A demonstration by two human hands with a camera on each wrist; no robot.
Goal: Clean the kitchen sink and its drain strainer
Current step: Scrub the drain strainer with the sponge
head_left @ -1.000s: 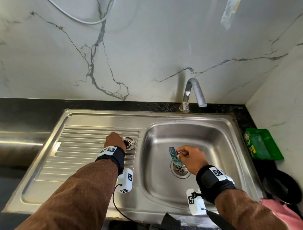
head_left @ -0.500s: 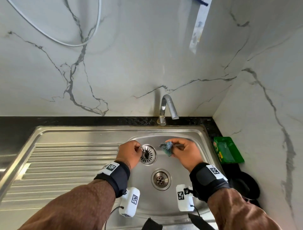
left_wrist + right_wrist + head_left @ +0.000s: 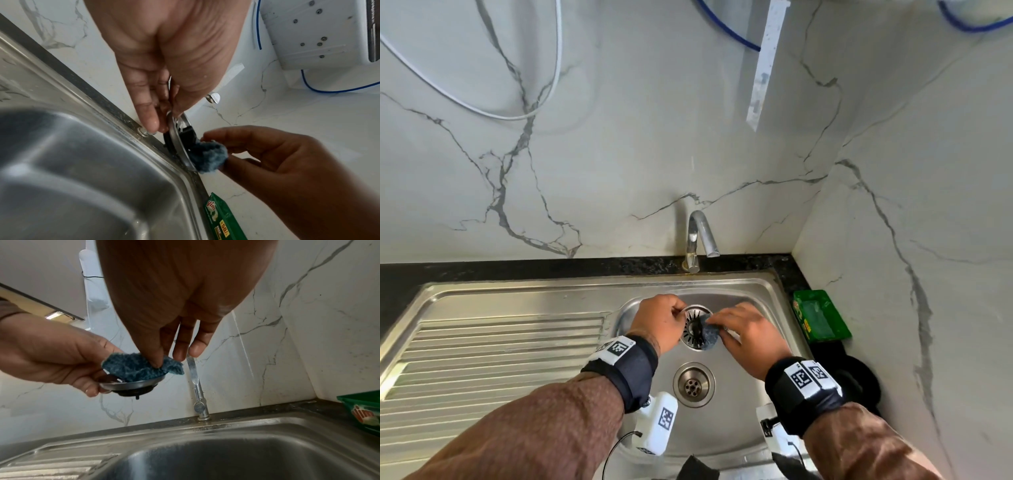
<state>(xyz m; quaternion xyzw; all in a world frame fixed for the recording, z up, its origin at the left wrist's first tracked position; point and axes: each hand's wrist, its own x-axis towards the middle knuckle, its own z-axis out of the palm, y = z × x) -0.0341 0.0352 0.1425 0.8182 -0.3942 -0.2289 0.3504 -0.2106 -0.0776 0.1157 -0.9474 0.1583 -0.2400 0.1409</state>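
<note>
My left hand (image 3: 661, 320) pinches the rim of the round steel drain strainer (image 3: 693, 327) and holds it in the air above the back of the sink basin (image 3: 736, 421). With my right hand (image 3: 750, 337) I pinch a small blue scrub pad (image 3: 710, 334) and press it onto the strainer's slotted top. The right wrist view shows the pad (image 3: 135, 367) lying in the strainer (image 3: 133, 385), with its black stopper underneath. In the left wrist view the strainer (image 3: 176, 139) is edge-on with the pad (image 3: 209, 157) against it. The open drain (image 3: 693, 384) lies below my hands.
A curved steel tap (image 3: 698, 240) rises behind the basin, just beyond my hands. A green soap box (image 3: 820, 317) sits on the black counter at the right, with dark items in front of it. The ribbed drainboard (image 3: 500, 346) stretches left. Marble walls close the back and right.
My left hand lifted the strainer off the drainboard and carried it right, over the basin. My right hand rose with the pad, which now presses on the strainer. The head view tilted up.
</note>
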